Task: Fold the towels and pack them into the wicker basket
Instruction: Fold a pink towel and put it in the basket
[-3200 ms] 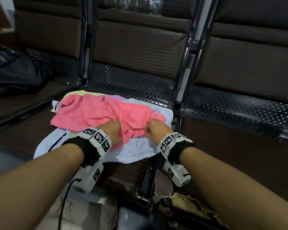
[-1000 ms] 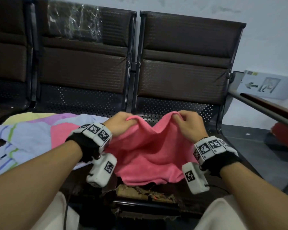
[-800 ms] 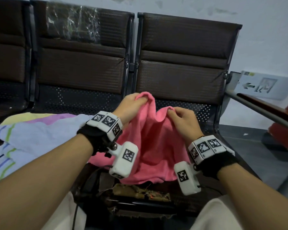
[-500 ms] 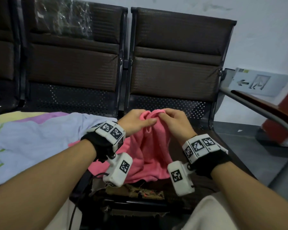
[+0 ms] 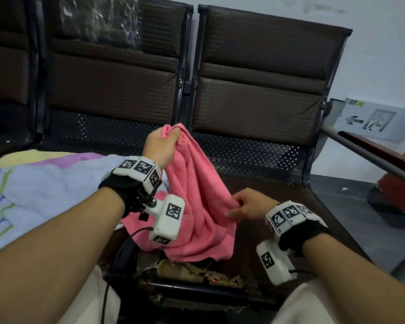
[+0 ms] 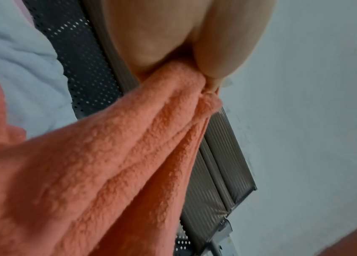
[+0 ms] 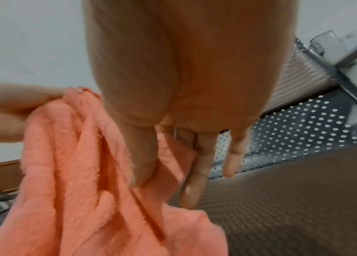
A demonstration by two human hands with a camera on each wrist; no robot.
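Pink towel (image 5: 197,195) hangs mid-frame, soft, light and floppy; left hand (image 5: 160,146) clutches its bunched top, right hand (image 5: 248,204) seemingly pinches a side edge. Corners suit gripping best.

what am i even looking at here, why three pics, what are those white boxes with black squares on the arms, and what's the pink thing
There is no machine here: a person is working with bare hands, filmed by three cameras at the same moment. The wide picture comes from a camera on the head, looking down at both arms. The white boxes strapped at the wrists appear to be the other two cameras; each looks along its hand at the fingers, which gives the two close-ups.

The pink thing is a towel. The left hand holds its bunched top up in a closed grip, so the cloth hangs onto the dark bench seat. The right hand pinches the towel's side edge lower down; in the right wrist view the thumb presses the cloth while other fingers stay straight. To the left lies a pale striped cloth. No basket shows in any view.
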